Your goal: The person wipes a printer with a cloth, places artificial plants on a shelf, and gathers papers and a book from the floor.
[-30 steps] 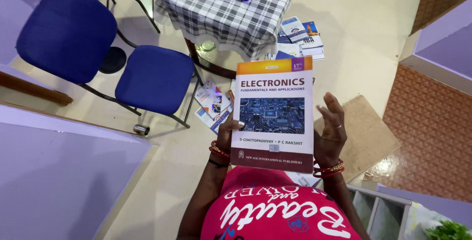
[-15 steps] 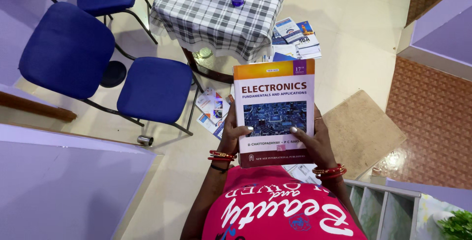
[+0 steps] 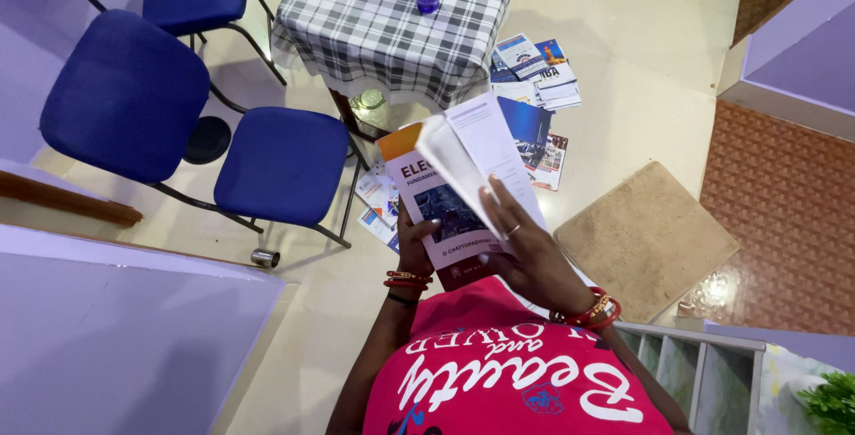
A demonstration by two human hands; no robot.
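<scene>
While fanned open, orange-banded book (image 3: pixel 426 187) in left hand (image 3: pixel 411 243) grip, right hand (image 3: pixel 525 252) flat on pages.

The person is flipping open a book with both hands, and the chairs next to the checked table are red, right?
Not quite: the chairs are blue, not red, as the head view shows. The rest holds: the left hand and right hand are opening the book near the checked table.

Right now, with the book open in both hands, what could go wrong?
The left hand alone supports the book from beneath while the right hand fans the pages; it could tip and drop. Pressed pages might crease. Loose booklets on the floor could cause a slip.
</scene>
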